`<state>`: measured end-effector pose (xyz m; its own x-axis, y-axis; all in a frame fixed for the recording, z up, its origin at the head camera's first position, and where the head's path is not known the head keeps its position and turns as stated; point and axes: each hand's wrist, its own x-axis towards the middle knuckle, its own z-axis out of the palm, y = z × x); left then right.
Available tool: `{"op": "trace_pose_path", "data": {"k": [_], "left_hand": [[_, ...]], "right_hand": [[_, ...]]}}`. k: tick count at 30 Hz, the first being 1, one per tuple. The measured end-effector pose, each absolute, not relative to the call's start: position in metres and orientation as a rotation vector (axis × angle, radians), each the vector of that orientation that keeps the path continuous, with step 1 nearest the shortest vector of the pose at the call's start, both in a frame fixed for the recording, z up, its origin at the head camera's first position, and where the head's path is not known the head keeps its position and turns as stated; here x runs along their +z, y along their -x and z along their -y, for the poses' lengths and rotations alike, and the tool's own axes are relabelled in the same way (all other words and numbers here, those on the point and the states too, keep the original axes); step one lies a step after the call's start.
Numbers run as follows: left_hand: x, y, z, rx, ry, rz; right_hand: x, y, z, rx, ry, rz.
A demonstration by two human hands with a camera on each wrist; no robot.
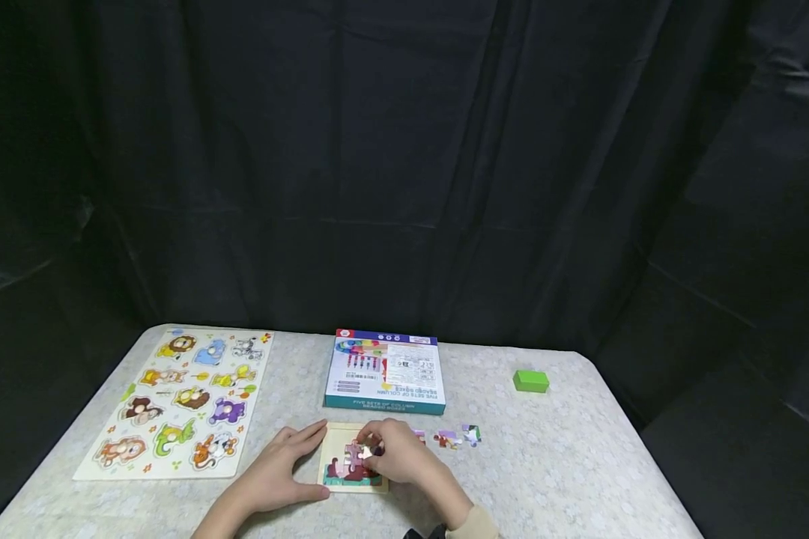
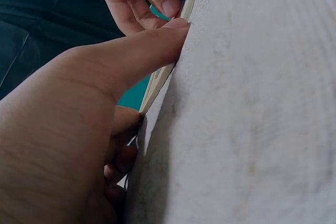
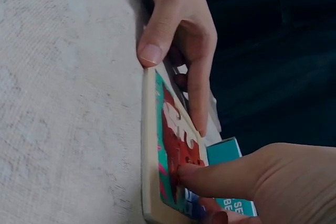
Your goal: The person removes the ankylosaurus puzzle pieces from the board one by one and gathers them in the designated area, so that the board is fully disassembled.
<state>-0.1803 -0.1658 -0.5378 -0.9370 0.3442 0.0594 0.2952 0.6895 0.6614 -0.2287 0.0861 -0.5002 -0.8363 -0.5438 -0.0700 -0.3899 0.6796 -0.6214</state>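
A small wooden jigsaw tray [image 1: 353, 489] lies on the table, partly filled with brown, pink and teal picture pieces. My left hand [image 1: 279, 468] holds its left side, thumb at the near corner and index finger at the far corner. Over the tray's right part, my right hand [image 1: 398, 453] pinches a brown jigsaw piece [image 1: 369, 442] against the picture. The right thumb [image 3: 197, 178] rests on the pieces in the right wrist view; the other fingertips are mostly hidden. In the left wrist view the left thumb [image 2: 142, 51] touches the tray's edge.
Loose jigsaw pieces [image 1: 472, 435] lie right of the tray, some partly behind the right hand. Behind the tray is a bead-set box [image 1: 357, 389]. An animal peg puzzle board [image 1: 195, 419] lies at left, and a green block [image 1: 531, 381] at right.
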Motion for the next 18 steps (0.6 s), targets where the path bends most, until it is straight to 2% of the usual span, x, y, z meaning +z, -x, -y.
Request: {"op": "trace_pose_path", "data": {"k": [18], "left_hand": [[-0.537, 0.180, 0.166, 1.072, -0.557, -2.844]], "right_hand": [[-0.509, 0.228, -0.091, -1.029, 0.744, -2.652]]}}
